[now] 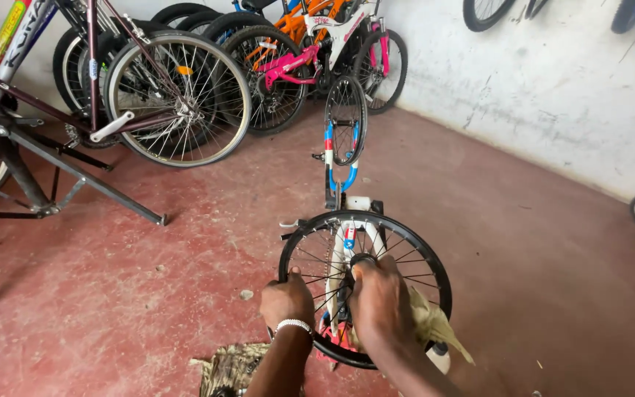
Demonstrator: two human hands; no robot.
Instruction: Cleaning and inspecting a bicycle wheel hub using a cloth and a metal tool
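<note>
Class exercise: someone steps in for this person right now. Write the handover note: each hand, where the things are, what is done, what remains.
Left hand: closed on the rim of the black wheel, on its left side.
Right hand: at the wheel's hub, with a yellowish rag beside it.
The small bike stands upside down on the red floor, both wheels in the frame.
A woven mat lies below the hands.
Done: bike inverted, wheel steadied.
Left: the work at the hub; which step it is at cannot be told.
</note>
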